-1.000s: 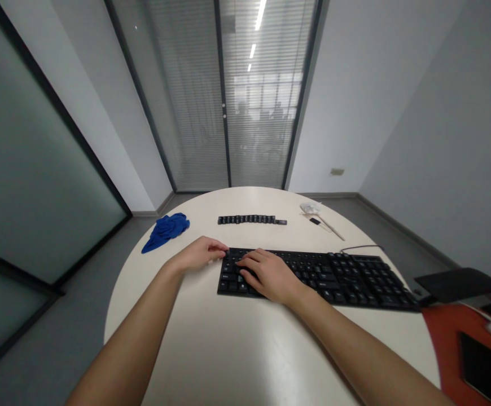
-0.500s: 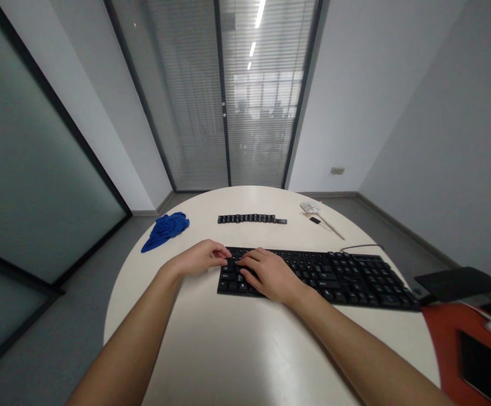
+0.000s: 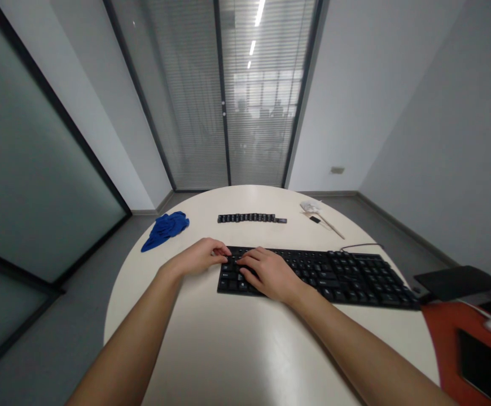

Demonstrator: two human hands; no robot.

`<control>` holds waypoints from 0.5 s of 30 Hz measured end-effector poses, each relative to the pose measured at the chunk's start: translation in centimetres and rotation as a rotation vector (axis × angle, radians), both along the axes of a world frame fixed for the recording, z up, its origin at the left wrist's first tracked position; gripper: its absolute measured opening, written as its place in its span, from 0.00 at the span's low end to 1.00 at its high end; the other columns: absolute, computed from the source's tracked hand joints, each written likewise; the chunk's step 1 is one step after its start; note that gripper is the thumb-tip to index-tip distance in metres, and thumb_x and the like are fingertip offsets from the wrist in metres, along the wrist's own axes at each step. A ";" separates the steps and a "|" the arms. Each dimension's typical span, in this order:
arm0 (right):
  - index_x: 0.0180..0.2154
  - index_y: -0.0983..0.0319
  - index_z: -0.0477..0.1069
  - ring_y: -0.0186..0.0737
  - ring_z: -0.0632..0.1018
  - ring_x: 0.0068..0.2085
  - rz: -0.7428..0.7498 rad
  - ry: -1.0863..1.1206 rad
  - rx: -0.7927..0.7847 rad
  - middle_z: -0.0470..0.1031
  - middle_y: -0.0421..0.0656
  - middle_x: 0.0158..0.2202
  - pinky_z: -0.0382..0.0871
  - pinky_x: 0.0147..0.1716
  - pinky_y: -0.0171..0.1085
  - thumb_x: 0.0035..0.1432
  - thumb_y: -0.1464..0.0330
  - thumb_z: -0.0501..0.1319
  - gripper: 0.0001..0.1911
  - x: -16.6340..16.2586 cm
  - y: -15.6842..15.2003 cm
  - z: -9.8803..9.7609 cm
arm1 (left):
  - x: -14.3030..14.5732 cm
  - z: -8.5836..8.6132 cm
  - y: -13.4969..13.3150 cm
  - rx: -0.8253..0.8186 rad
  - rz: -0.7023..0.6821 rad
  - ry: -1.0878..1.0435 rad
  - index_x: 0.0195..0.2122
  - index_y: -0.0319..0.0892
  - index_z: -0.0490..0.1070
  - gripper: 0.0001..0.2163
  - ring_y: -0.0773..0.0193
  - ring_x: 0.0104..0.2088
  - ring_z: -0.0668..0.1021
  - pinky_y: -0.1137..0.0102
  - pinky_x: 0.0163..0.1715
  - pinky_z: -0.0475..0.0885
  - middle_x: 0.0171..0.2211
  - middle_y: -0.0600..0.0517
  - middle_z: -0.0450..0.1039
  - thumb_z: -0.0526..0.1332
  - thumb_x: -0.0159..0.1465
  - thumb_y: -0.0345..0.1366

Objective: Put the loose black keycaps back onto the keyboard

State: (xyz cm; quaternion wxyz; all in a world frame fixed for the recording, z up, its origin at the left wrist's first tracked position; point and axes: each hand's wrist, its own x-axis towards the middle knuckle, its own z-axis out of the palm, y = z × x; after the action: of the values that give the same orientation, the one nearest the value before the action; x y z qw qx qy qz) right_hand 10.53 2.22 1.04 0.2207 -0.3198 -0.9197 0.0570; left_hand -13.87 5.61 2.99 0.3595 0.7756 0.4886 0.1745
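A black computer keyboard (image 3: 347, 276) lies on the pale round table, its left end under my hands. At its upper left corner is my left hand (image 3: 201, 256), fingers curved and thumb apart from them, the tips touching the keys. My right hand (image 3: 268, 273) rests over the left part of the keyboard, fingers stretched onto the keys and thumb apart. The keys beneath my right palm are hidden. Beyond the keyboard, loose black keycaps (image 3: 246, 217) stand in a row across the table.
A crumpled blue cloth (image 3: 166, 229) lies at the left edge. At the back right are a thin stick-like tool (image 3: 332, 228), a whitish crumpled thing (image 3: 310, 206) and a small black piece (image 3: 314, 219). A dark phone-like slab (image 3: 482, 361) sits on a red surface at right.
Both hands and the keyboard hold almost the same position. The view has shifted very slightly.
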 end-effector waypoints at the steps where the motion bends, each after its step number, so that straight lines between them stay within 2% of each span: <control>1: 0.50 0.61 0.75 0.45 0.76 0.48 -0.002 -0.002 -0.001 0.78 0.48 0.45 0.71 0.50 0.43 0.70 0.66 0.56 0.13 0.0 0.0 0.0 | 0.0 0.0 0.0 0.005 -0.003 0.005 0.39 0.41 0.80 0.10 0.56 0.40 0.81 0.67 0.43 0.73 0.38 0.48 0.82 0.64 0.58 0.36; 15: 0.50 0.62 0.75 0.45 0.76 0.48 -0.006 -0.019 -0.010 0.78 0.48 0.45 0.71 0.50 0.43 0.70 0.66 0.56 0.13 -0.1 0.0 0.3 | 0.3 0.3 -0.3 -0.012 -0.027 -0.023 0.40 0.40 0.80 0.10 0.57 0.39 0.81 0.67 0.42 0.73 0.38 0.47 0.82 0.65 0.59 0.37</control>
State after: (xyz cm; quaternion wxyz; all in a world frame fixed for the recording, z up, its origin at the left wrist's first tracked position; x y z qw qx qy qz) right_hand 10.48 2.20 1.32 0.2103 -0.3242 -0.9205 0.0579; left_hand -13.58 5.33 3.27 0.3721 0.7778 0.4752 0.1755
